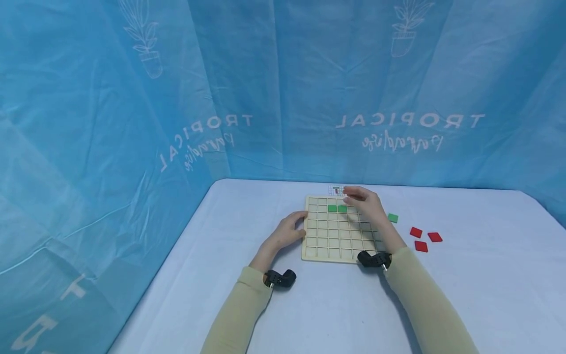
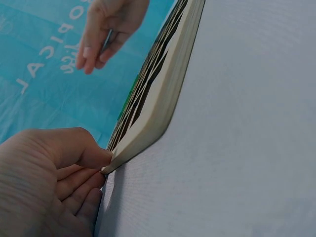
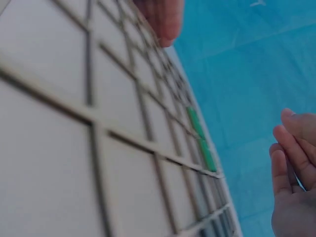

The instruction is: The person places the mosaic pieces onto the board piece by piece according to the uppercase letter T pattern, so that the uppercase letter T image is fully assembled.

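Observation:
A pale wooden grid board (image 1: pixel 315 256) lies on the table, with two green square tiles (image 1: pixel 332 209) side by side in cells near its far edge. My left hand (image 1: pixel 289 230) holds the board's left edge; in the left wrist view the thumb (image 2: pixel 96 154) lies at the board's rim with the fingers below. Above the far right part of the board hovers my right hand (image 1: pixel 364 202), fingers loosely bent and no tile showing among them. In the right wrist view this hand (image 3: pixel 298 182) is raised off the green tiles (image 3: pixel 207 154).
Right of the board lie a loose green tile (image 1: pixel 393 218) and three red tiles (image 1: pixel 421 246). A small printed pattern card (image 1: pixel 334 190) is just beyond the board's far edge. Blue curtains (image 1: pixel 287 88) hang behind and left of the white table (image 1: pixel 486 275).

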### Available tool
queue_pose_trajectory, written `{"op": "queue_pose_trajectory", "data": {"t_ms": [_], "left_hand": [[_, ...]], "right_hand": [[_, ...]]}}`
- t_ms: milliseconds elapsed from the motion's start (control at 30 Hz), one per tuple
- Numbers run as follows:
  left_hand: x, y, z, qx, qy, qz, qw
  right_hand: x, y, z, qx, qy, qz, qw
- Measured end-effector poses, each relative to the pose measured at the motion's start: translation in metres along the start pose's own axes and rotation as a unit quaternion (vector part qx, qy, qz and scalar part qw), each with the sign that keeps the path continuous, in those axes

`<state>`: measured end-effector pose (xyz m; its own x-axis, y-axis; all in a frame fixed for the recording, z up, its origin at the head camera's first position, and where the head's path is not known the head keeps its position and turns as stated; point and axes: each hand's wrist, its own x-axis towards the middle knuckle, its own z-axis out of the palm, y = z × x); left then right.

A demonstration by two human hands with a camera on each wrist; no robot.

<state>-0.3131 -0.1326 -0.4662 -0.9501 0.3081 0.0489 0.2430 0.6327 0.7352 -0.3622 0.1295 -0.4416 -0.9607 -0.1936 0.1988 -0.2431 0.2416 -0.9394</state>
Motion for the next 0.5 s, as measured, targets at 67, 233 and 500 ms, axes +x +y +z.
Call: {"op": "queue_pose_trajectory", "data": {"t_ms": [67, 233, 500], "left_hand": [[0.000, 0.000, 0.000, 0.001, -0.002, 0.000, 1.0000], [0.000, 0.001, -0.002, 0.000, 0.000, -0.001, 1.0000], [-0.001, 0.001, 0.000, -0.007, 0.000, 0.007, 1.0000]], "right_hand": [[0.002, 0.000, -0.004, 0.005, 0.003, -0.001, 1.0000], [0.000, -0.013, -0.021, 0.042, 0.008, -0.006, 0.9991], [-0.019, -0.018, -0.061, 0.038, 0.064, 0.018, 0.9971]]}}
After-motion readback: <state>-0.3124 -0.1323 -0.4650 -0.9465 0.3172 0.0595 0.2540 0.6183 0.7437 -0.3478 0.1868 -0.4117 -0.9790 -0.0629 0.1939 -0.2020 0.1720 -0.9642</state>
